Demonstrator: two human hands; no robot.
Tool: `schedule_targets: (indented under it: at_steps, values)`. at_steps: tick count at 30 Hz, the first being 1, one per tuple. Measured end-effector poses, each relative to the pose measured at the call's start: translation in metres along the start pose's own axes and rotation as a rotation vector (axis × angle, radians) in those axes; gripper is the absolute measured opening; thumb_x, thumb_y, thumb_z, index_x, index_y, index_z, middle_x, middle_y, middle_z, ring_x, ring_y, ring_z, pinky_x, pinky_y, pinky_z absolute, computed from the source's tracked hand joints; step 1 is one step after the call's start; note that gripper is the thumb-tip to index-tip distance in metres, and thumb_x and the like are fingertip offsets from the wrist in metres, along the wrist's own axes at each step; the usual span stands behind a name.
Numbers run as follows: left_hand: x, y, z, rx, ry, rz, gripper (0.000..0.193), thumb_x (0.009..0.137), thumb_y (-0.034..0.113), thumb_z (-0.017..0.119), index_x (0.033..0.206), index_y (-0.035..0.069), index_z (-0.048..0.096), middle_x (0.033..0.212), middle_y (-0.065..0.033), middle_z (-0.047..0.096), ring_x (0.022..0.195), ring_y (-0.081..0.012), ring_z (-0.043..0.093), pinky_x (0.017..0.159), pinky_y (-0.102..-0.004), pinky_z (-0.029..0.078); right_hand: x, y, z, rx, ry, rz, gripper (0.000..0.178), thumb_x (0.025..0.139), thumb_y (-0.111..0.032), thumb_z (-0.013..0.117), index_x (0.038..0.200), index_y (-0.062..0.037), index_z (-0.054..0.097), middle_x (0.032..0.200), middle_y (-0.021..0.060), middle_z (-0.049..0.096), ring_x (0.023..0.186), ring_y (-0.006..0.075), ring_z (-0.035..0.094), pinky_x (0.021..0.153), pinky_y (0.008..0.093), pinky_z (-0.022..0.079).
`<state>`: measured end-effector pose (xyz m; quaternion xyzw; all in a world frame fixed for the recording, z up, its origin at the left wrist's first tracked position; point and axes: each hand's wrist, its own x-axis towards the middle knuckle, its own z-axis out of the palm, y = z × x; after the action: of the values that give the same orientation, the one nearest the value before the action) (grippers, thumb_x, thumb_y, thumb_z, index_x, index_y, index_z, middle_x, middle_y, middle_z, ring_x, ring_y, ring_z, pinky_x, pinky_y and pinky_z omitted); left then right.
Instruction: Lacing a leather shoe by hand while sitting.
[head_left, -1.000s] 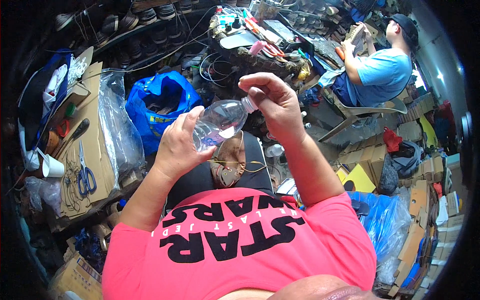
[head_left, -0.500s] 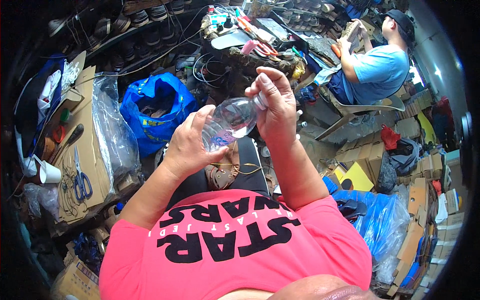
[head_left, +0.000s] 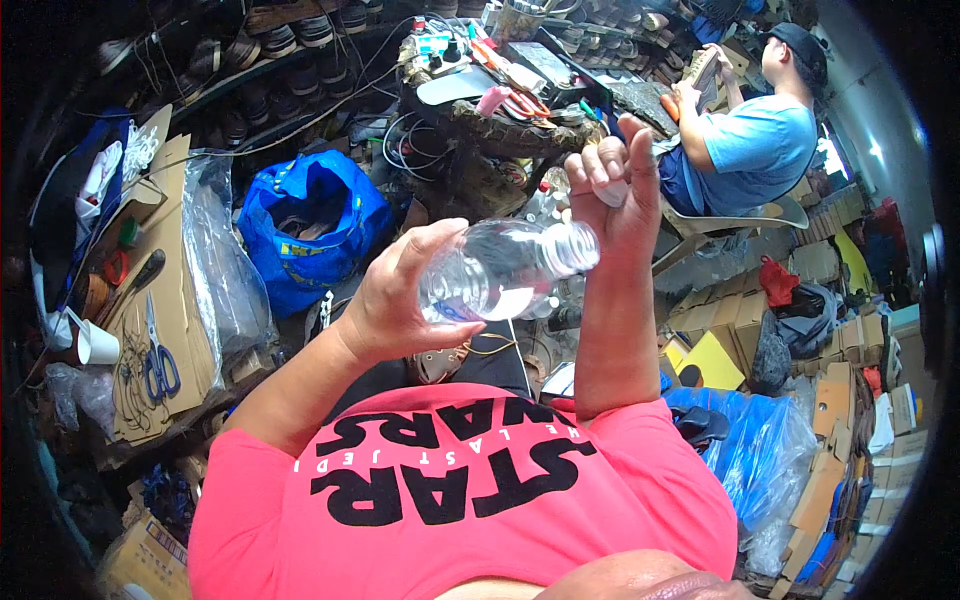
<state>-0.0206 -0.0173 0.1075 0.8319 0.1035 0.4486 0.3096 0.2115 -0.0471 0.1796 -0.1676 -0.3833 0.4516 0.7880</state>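
A clear plastic bottle point(head_left: 490, 270) lies tilted in my left hand point(head_left: 390, 295), whose fingers and thumb wrap round its base end. Its bare threaded neck points right, uncapped. My right hand point(head_left: 640, 200) is raised to the right of the neck and apart from it. Between its curled fingers sits a small whitish bottle cap point(head_left: 611, 193), partly hidden, while the index finger sticks up.
A blue bag point(head_left: 270, 240) stands at the left by cardboard with scissors point(head_left: 160, 350) and a white cup point(head_left: 98, 343). Ahead is a cluttered worktable point(head_left: 455, 88). A seated person point(head_left: 755, 150) handles a shoe sole at the right. Blue plastic wrapping point(head_left: 765, 440) lies near right.
My right hand has come off the bottle's neck, moving right with the cap. The bottle has shifted slightly right and tipped so its open mouth points right.
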Motion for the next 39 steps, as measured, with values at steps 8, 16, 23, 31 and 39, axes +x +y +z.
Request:
schedule_targets:
  at_steps: [8, 16, 23, 31, 39]
  values:
    - [0.064, 0.015, -0.023, -0.013, 0.32, 0.524, 0.081, 0.059, 0.031, 0.084, 0.124, 0.001, 0.046, 0.113, -0.019, 0.057, 0.099, -0.0323, 0.059, 0.084, -0.0417, 0.047, -0.068, 0.036, -0.075, 0.008, 0.619, 0.372, 0.01, 0.09, -0.013, 0.058, 0.098, -0.0085, 0.055, 0.065, -0.0017, 0.045, 0.058, 0.0098, 0.044, 0.055, 0.0261, 0.038]
    - [0.099, 0.039, -0.047, -0.099, 0.365, 0.785, 0.082, 0.06, 0.024, 0.086, 0.129, 0.005, 0.046, 0.114, -0.017, 0.058, 0.102, -0.0304, 0.06, 0.086, -0.042, 0.048, -0.094, 0.044, -0.109, -0.209, 0.517, 0.377, 0.012, 0.088, -0.013, 0.062, 0.095, -0.0049, 0.057, 0.069, 0.0004, 0.052, 0.06, 0.01, 0.049, 0.056, 0.0239, 0.044]
    - [0.127, 0.058, -0.051, -0.056, 0.339, 0.91, 0.077, 0.062, 0.024, 0.084, 0.127, 0.005, 0.047, 0.113, -0.0175, 0.058, 0.102, -0.0308, 0.06, 0.086, -0.0422, 0.048, -0.095, 0.038, -0.104, -0.222, 0.556, 0.356, 0.01, 0.087, -0.012, 0.062, 0.094, -0.0055, 0.058, 0.069, 0.0005, 0.053, 0.059, 0.0103, 0.051, 0.056, 0.0239, 0.044]
    - [0.155, 0.076, -0.06, 0.046, 0.383, 1.034, 0.071, 0.065, 0.023, 0.082, 0.125, 0.005, 0.049, 0.112, -0.0181, 0.059, 0.101, -0.0314, 0.061, 0.086, -0.0426, 0.048, -0.087, 0.02, -0.069, -0.194, 0.673, 0.393, 0.009, 0.091, -0.016, 0.058, 0.095, -0.0073, 0.057, 0.071, 0.0002, 0.054, 0.058, 0.009, 0.049, 0.051, 0.0232, 0.043]
    - [0.174, 0.097, -0.067, 0.095, 0.433, 1.178, 0.064, 0.068, 0.022, 0.08, 0.123, 0.004, 0.051, 0.111, -0.0187, 0.06, 0.1, -0.032, 0.061, 0.086, -0.0429, 0.048, -0.103, 0.02, -0.109, -0.211, 0.541, 0.32, 0.009, 0.093, -0.019, 0.055, 0.089, -0.0113, 0.054, 0.06, -0.0032, 0.045, 0.046, 0.0072, 0.04, 0.04, 0.0204, 0.036]
